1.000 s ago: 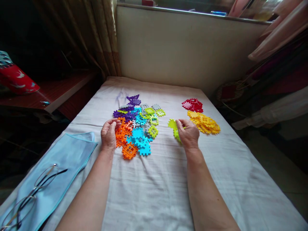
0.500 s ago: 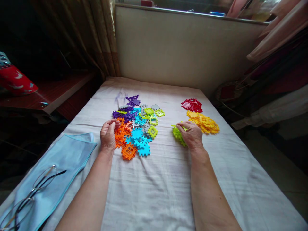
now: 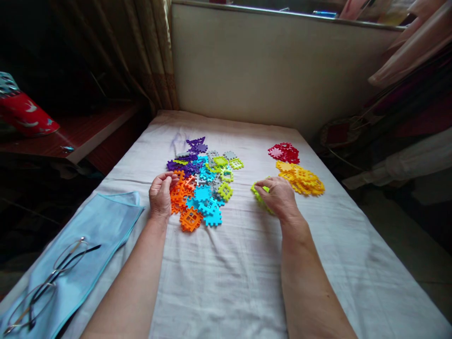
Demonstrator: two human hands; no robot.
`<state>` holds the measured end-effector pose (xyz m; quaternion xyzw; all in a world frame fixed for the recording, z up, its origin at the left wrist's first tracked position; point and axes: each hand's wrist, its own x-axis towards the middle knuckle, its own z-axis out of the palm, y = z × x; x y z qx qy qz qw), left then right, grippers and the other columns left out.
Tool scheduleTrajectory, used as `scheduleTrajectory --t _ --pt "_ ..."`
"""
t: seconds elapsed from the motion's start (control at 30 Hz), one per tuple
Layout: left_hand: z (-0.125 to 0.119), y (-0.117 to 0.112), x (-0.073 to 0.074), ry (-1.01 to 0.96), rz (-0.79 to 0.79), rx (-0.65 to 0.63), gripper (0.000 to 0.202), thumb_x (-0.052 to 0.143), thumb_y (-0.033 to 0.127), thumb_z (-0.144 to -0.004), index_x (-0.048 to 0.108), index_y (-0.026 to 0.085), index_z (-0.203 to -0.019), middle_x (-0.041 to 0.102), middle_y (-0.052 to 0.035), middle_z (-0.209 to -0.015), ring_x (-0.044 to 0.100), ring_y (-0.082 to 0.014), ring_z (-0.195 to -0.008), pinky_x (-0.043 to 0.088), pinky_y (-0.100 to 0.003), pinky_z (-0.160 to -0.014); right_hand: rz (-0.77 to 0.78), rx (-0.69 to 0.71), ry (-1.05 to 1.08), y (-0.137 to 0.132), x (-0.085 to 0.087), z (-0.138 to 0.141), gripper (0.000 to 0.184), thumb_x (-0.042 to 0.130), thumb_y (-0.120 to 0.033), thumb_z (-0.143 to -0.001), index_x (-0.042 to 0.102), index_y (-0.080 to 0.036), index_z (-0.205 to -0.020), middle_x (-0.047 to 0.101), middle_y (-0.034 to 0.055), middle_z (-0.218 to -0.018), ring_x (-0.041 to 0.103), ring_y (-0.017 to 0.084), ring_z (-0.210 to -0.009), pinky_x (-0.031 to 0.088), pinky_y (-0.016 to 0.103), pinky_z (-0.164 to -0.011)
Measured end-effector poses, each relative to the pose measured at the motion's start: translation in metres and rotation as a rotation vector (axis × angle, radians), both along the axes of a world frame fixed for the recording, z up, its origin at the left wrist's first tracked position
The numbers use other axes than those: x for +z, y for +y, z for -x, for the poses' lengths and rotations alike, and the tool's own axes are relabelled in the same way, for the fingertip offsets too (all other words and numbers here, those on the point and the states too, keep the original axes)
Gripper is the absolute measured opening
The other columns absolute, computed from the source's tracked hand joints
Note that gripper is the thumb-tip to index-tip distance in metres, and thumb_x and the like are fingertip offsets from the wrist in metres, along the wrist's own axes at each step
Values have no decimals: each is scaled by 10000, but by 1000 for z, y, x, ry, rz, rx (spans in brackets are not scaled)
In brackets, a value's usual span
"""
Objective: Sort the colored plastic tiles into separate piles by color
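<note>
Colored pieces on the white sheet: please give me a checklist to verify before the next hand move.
1. Red pile and yellow pile away from mixed heap: ok.
2. Mixed heap in one color: not ok, several colors together.
3. Right hand at separate green pieces: ok.
4. Right hand's grip: cannot tell, green pieces partly hidden.
5. Left hand free of pieces: cannot tell, it is beside orange pieces.
6. Glasses away from pieces: ok, on blue cloth.

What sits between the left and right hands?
Head view, rightward from the left hand: orange tiles, blue tiles, gray tiles, a lime tile, then white sheet, then lime pile at the right hand.
</note>
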<state>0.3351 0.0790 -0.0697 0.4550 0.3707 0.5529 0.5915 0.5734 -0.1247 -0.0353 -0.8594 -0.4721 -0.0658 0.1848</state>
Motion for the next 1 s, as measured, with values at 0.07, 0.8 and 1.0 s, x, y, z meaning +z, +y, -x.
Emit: scheduleTrajectory --t 0.07,0.8,1.0 --pt "0 0 -1 8 -3 -1 234 669 332 -635 652 194 -823 703 -7 -776 667 -119 -690 516 -233 -672 0 97 36 9 1 13 157 619 -305 -856 761 -245 -887 736 67 -937 623 241 -949 445 372 -878" --pt "2 3 -4 47 -16 -23 254 651 352 -671 626 185 -862 693 -16 -802 677 -130 -718 526 -260 -717 -88 201 169 21 6 40 187 601 -262 -824 680 -223 -989 668 66 -1066 624 195 -885 462 308 -828" --pt "1 2 -3 20 8 -2 247 663 342 -644 641 191 -838 710 -13 -796 674 -127 -704 528 -257 -708 -158 -122 55 1 6 3 267 615 -360 -814 711 -201 -1006 682 105 -1064 618 268 -997 468 384 -883"
